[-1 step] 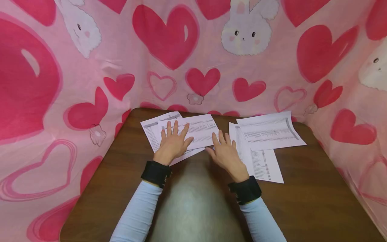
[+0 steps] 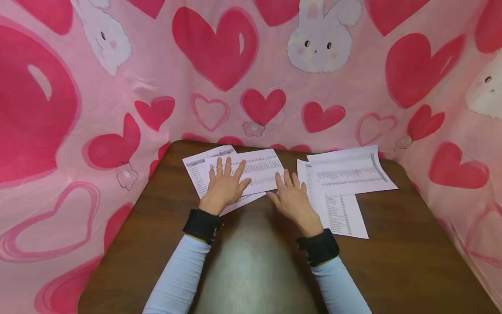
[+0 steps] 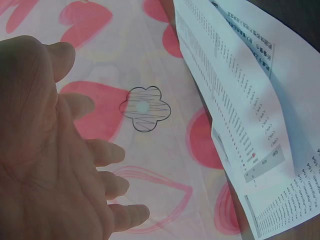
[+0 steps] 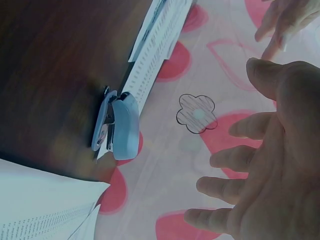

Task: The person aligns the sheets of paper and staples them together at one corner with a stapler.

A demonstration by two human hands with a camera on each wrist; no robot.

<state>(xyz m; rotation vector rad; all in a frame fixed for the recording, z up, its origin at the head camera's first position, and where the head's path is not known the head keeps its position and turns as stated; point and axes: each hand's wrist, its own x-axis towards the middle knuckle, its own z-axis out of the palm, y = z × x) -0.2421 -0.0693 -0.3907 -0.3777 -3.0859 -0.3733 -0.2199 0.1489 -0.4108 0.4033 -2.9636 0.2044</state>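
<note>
- Left hand [image 2: 225, 185]: fingers spread and nearly straight, thumb out to the side, grasping nothing. In the head view it lies over the left part of a white oblong paper sheet with grey printed rows [image 2: 266, 168]; in the left wrist view the fingers stand apart from the paper.
- A second white printed paper sheet with a grey header band [image 2: 192, 170] lies under the first at a different angle, its corners projecting.
- Right hand [image 2: 294, 200]: fingers extended and slightly apart, thumb out toward the left hand, pinching nothing. In the head view the fingertips point into the space between the two paper pairs, the index tip by the first sheet's right edge.
- Light-blue rounded stapler with dark metal parts [image 4: 127, 127]: ahead of the right fingertips in the right wrist view, well apart from them, at the end of the left-hand papers. Whether it rests on paper or just beside cannot be told.
- Right of the right hand: a white printed paper sheet with a grey end band [image 2: 349, 172], overlapping a white printed paper sheet with narrow columns [image 2: 341, 213].
- All sheets lie on a dark-brown wooden table [image 2: 392, 261].
</note>
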